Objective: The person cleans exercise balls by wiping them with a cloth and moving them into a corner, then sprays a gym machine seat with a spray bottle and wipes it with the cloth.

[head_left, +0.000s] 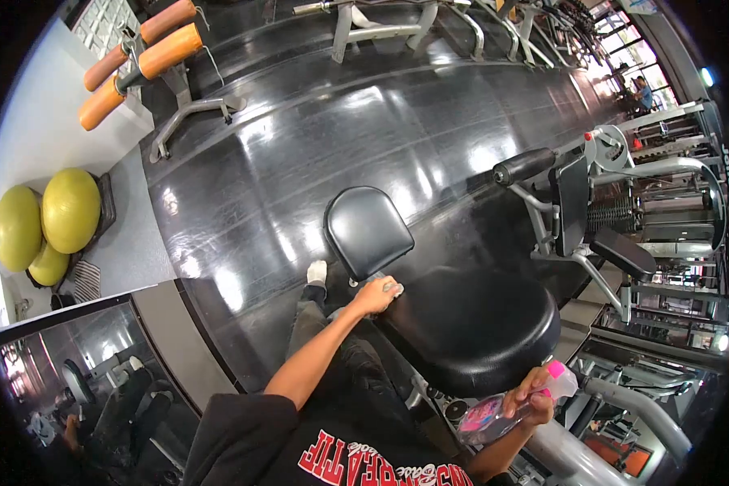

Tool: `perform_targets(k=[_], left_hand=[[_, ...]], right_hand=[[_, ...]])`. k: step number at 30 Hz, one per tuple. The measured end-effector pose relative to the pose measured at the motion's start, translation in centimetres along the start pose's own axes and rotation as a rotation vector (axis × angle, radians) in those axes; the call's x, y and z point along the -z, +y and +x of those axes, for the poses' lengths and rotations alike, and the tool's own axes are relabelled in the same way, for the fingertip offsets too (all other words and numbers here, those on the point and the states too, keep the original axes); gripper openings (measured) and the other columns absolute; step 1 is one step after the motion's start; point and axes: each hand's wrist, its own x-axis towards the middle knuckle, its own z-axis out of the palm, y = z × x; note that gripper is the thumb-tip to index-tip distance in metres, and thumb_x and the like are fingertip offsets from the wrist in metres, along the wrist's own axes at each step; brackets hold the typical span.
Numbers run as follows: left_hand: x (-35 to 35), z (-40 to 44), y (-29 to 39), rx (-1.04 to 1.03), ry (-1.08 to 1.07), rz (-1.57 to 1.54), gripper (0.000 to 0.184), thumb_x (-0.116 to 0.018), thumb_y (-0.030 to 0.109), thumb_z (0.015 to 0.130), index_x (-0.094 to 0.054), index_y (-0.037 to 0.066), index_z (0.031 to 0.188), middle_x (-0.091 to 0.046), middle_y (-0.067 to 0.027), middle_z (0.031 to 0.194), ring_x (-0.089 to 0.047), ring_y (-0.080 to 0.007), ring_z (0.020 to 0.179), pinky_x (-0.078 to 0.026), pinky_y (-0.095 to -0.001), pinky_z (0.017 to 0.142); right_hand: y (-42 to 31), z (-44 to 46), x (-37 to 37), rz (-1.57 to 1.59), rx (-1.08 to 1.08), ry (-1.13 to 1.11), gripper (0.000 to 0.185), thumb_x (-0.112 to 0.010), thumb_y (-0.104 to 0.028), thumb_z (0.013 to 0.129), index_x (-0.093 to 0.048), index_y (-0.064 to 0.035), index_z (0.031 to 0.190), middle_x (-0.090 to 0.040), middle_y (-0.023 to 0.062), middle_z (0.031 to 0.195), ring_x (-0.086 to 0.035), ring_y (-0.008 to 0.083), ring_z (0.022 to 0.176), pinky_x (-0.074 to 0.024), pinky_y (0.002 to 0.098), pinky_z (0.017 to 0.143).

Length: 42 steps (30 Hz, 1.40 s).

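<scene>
My left hand (377,295) is closed around a small pale cloth, only a bit of which shows at the fingers. It is at the near left edge of a large black padded seat (482,324), just below a smaller black pad (368,231). At the lower right, my right hand (530,398) is wrapped round a clear spray bottle (484,417) with a pink and white spray head (557,381). The bottle is tilted beside the near right edge of the large seat.
Yellow exercise balls (71,211) lie at the left by the wall. An orange-padded machine (170,53) stands at the upper left. Another machine with a black roller (525,166) is close on the right. A mirror (81,373) is at the lower left. A distant person (643,94) is at the upper right.
</scene>
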Motion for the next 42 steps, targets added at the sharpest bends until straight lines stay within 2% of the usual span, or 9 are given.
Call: perform_targets(k=[2,8,12,16,21,31,36,40,42], left_hand=[[-0.5,0.8,1.3,0.039,0.004,0.06,0.031,-0.054,0.038,0.089,-0.061,0.012,0.105,-0.064,-0.014,0.106,-0.059,-0.0324,0.103,-0.046,-0.041,0.085],[1.4,-6.2,19.4,-0.625,-0.197,-0.276,0.025,-0.05,0.026,0.095,-0.06,0.007,0.106,-0.058,-0.0135,0.1,-0.058,-0.0313,0.097,-0.045,-0.0382,0.086],[0.0,-2.2,18.4,-0.63,-0.166,-0.164,0.025,-0.051,0.028,0.094,-0.06,0.01,0.109,-0.057,-0.0149,0.101,-0.059,-0.0331,0.097,-0.046,-0.0397,0.086],[-3.0,5.3,8.3,-0.336,-0.032,0.118,0.028,-0.049,0.035,0.093,-0.059,0.014,0.109,-0.058,-0.0162,0.108,-0.06,-0.0377,0.098,-0.048,-0.0444,0.084],[-3.6,10.1,1.7,0.04,-0.233,0.194,0.029,-0.047,0.035,0.091,-0.059,0.014,0.106,-0.061,-0.0142,0.112,-0.057,-0.0363,0.106,-0.046,-0.0483,0.087],[-1.6,2.5,18.6,-0.521,-0.251,-0.038,0.028,-0.051,0.034,0.092,-0.059,0.01,0.106,-0.058,-0.0154,0.108,-0.058,-0.037,0.101,-0.047,-0.0441,0.084],[-2.9,5.9,11.6,-0.456,-0.119,0.1,0.025,-0.048,0.032,0.093,-0.059,0.014,0.107,-0.058,-0.0133,0.108,-0.058,-0.035,0.099,-0.048,-0.0441,0.084],[-3.5,8.6,0.4,0.05,-0.199,0.461,0.031,-0.043,0.038,0.092,-0.059,0.016,0.108,-0.06,-0.0144,0.113,-0.057,-0.0341,0.108,-0.047,-0.0459,0.089],[-3.5,8.3,-6.0,0.018,-0.296,0.497,0.033,-0.045,0.039,0.091,-0.058,0.015,0.109,-0.061,-0.0159,0.11,-0.057,-0.036,0.108,-0.047,-0.0468,0.087]], right_hand=[[-0.1,0.1,-0.3,0.038,0.02,-0.042,0.027,-0.052,0.0,0.078,-0.043,0.0071,0.102,-0.056,0.0238,0.082,-0.063,0.042,0.058,-0.0551,0.0478,0.049],[-0.3,-0.5,-0.2,-0.035,0.009,-0.067,0.025,-0.05,-0.004,0.081,-0.033,0.0022,0.098,-0.052,0.0222,0.077,-0.06,0.0379,0.048,-0.0539,0.0487,0.051],[-0.7,-0.5,-1.3,-0.192,-0.005,-0.06,0.026,-0.053,-0.009,0.083,-0.035,0.0024,0.099,-0.053,0.0207,0.08,-0.058,0.0308,0.046,-0.0543,0.042,0.049],[-0.3,-0.5,-2.7,-0.212,0.006,0.052,0.027,-0.053,-0.01,0.084,-0.036,0.0026,0.1,-0.053,0.0202,0.08,-0.058,0.0295,0.046,-0.0541,0.0405,0.048],[1.0,-1.8,-4.7,-0.234,0.036,0.177,0.028,-0.054,-0.012,0.084,-0.037,0.0028,0.101,-0.053,0.0194,0.08,-0.058,0.0277,0.046,-0.0539,0.0388,0.048],[-1.1,-0.8,-5.8,-0.248,0.085,0.402,0.03,-0.054,-0.015,0.085,-0.039,0.0031,0.103,-0.053,0.018,0.08,-0.057,0.0243,0.045,-0.0534,0.0352,0.046],[-0.7,3.5,-10.6,-0.615,-0.008,0.612,0.035,-0.056,-0.022,0.086,-0.044,0.0038,0.106,-0.053,0.0145,0.081,-0.055,0.0187,0.047,-0.0494,0.0279,0.042],[-0.7,4.9,-12.6,-0.816,-0.198,0.689,0.042,-0.056,-0.025,0.085,-0.046,0.0082,0.109,-0.056,0.0171,0.083,-0.056,0.0185,0.05,-0.0455,0.0245,0.044],[-0.6,4.9,-13.0,-0.799,-0.202,0.725,0.043,-0.056,-0.024,0.085,-0.046,0.0092,0.111,-0.057,0.0183,0.082,-0.057,0.0186,0.05,-0.0456,0.0243,0.045]])
